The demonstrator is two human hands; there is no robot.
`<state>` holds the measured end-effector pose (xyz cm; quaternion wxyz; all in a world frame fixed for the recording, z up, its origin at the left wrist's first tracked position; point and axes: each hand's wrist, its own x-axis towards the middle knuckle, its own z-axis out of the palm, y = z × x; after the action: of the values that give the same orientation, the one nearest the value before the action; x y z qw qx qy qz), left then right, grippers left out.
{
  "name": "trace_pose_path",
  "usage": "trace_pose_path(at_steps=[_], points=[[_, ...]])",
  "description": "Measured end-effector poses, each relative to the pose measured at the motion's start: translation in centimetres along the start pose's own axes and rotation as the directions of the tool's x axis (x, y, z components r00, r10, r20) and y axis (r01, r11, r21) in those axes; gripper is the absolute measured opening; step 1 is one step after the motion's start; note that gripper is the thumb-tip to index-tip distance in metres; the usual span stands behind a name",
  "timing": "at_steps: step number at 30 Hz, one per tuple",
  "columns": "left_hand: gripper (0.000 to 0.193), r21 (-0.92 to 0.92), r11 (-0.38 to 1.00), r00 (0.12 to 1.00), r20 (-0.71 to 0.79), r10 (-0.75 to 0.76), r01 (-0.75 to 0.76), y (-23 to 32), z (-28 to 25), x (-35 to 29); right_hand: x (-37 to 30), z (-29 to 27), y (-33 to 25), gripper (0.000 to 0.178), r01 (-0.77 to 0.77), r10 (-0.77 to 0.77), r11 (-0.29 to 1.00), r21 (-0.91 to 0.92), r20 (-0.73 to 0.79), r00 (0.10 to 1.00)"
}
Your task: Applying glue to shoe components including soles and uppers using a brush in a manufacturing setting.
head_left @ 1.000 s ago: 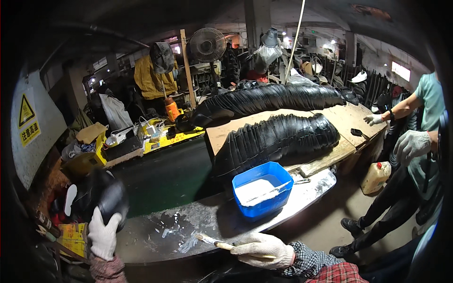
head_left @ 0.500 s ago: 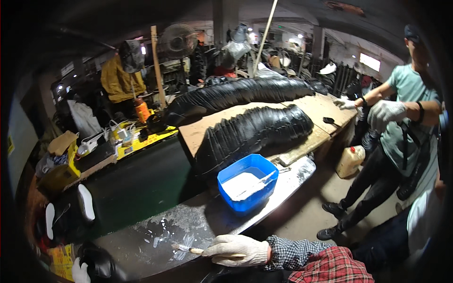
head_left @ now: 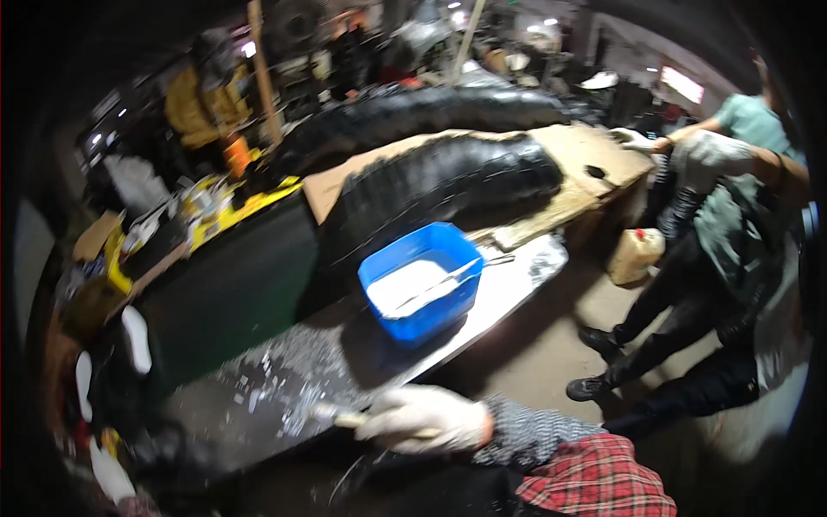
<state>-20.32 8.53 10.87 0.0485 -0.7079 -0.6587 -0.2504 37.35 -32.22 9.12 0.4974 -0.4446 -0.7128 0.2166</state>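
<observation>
In my right hand [head_left: 422, 420], in a white knit glove, is a small paintbrush [head_left: 349, 419]; the fingers are closed round its handle. Its bristles are close to the white smears on the dark bench edge [head_left: 207, 414]. Beyond that hand stands a blue tub [head_left: 422, 320] of white liquid, with a stick-like tool [head_left: 448, 280] lying across its rim. My left hand [head_left: 109, 472], also gloved, is low at the left rim, blurred, beside a dark, shiny shape [head_left: 164, 448]. Whether it grips anything is unclear.
A dark green belt [head_left: 233, 302] runs beyond the bench edge, with white soles [head_left: 136, 339] at its left. Long rows of black, shiny pieces [head_left: 448, 177] lie on a board [head_left: 586, 142]. A co-worker in green [head_left: 745, 215] stands right, near a jug [head_left: 636, 257].
The view has tilted down, so the bench and tub sit higher in the picture. My left hand has shifted left and shows more. My right hand still holds the paintbrush.
</observation>
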Motion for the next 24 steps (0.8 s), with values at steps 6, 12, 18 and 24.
trace_pose_path(at_steps=[6, 12, 18, 24], points=[[0.040, -0.624, 0.780, 0.924, -0.325, -0.204, -0.046, 7.8, -3.4, -5.0, -2.3, -11.6, -1.8, 0.027, -0.290, 0.213, 0.956, 0.034, -0.762, 0.611], [0.029, -0.827, -0.032, 0.827, 0.560, 0.044, 0.562, 27.4, 3.1, -18.8, 2.9, -17.2, 5.4, 0.034, -0.727, 0.484, 0.597, -0.339, -0.571, 0.663], [0.015, -0.730, -0.070, 0.726, 0.655, 0.210, 0.680, 31.6, 7.2, -25.6, -1.1, -15.5, 0.6, 0.016, -0.568, 0.310, 0.809, -0.154, -0.708, 0.634], [0.014, -0.615, -0.056, 0.617, 0.778, 0.119, 0.786, 30.8, 5.7, -28.5, -5.1, -11.7, -0.6, 0.011, -0.476, 0.117, 0.802, -0.361, -0.686, 0.718]])
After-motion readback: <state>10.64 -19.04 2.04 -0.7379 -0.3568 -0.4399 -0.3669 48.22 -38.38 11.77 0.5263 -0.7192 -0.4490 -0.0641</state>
